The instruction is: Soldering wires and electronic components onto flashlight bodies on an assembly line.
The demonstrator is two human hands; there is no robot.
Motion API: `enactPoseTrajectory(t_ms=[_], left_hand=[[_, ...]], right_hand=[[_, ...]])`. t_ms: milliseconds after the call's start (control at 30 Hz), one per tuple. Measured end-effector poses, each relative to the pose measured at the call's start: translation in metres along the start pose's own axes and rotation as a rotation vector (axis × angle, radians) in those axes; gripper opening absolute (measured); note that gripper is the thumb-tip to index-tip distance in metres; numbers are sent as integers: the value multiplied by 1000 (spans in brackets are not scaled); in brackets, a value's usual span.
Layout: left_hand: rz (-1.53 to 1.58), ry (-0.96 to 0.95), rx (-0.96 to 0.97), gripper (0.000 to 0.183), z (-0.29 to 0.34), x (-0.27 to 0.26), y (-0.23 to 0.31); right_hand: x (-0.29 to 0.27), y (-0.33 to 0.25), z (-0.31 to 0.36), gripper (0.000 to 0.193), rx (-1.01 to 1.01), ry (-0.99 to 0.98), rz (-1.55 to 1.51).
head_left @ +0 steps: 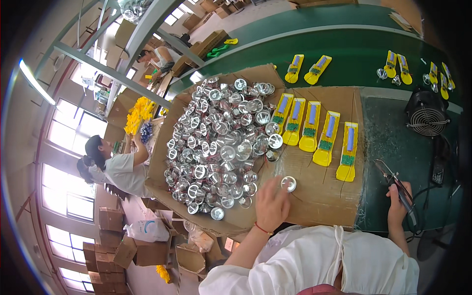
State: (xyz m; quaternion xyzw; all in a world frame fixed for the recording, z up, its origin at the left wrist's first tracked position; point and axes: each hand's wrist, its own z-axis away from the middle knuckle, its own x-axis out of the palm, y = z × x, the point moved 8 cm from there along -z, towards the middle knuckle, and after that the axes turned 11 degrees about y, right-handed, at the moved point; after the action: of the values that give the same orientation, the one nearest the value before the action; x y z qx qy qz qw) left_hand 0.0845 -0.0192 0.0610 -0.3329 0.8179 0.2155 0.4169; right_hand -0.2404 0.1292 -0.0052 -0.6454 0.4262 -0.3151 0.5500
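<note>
Silver reflector cup [289, 184] at right edge of left hand [273, 204], fingers blurred, pinch unclear. Right hand [397, 204], farther right, grips soldering iron [405, 198], tip slanting far-left.

Reflector cups [227, 153] in box [158, 169], L of casing row [309, 125]; fan [427, 121] far R.

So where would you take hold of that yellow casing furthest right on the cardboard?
Probably pinch the yellow casing by both edges of its rounded end, coming from the near side: it lies flat, that end points this way, and the green circuit board sits further up.
</note>
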Motion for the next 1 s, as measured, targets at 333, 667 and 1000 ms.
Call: enactPoseTrajectory(t_ms=[333,667,1000], left_hand=[[37,-54,101,28,-24,42,9],[877,-208,-728,11,-55,98,28],[799,-46,-503,11,-63,110,51]], right_hand=[[7,-7,4,13,8,-39,-47],[26,-49,-3,20,-202,-223,-44],[49,-37,11,15,-78,-296,-84]])
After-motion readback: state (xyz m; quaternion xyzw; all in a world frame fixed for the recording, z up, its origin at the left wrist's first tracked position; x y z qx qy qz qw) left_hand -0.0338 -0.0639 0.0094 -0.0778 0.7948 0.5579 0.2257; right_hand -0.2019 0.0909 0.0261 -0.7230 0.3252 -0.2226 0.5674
